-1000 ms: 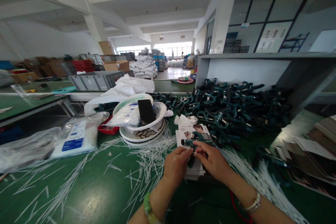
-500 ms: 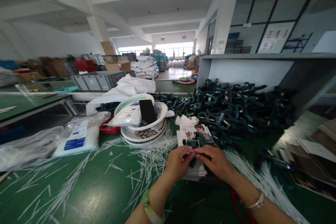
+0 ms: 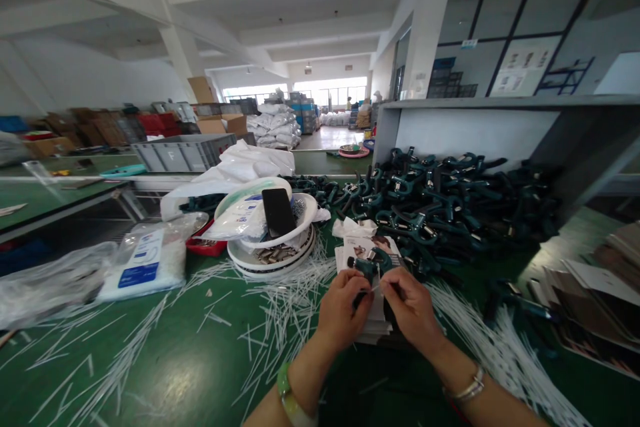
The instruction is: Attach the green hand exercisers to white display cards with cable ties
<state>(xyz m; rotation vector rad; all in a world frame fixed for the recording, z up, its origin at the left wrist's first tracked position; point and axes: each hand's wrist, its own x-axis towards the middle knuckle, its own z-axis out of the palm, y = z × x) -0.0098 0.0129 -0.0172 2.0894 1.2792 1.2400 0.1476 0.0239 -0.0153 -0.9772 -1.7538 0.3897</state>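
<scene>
A dark green hand tool (image 3: 367,267) with a black end and a small shiny metal part lies over a stack of printed cards (image 3: 353,243); its exact kind I cannot make out. My left hand (image 3: 343,307) is closed around the lower part of this tool. Just to its right, my right hand (image 3: 410,310) pinches a thin white tie (image 3: 379,285) beside the tool's lower part. The fingers hide how the tie runs around it. Many loose white ties (image 3: 283,310) are strewn over the green table left of my hands.
A big heap of similar green tools (image 3: 440,207) fills the back right. Stacked white bowls (image 3: 270,267) hold metal parts, with a black phone (image 3: 279,212) on top. A bag of white ties (image 3: 145,263) lies left; more ties (image 3: 505,347) and cards (image 3: 595,307) lie right.
My hands have moved slightly apart; before, their fingertips met in front of the tool. The right hand has turned more upright, with the white tie now visible between the hands.
</scene>
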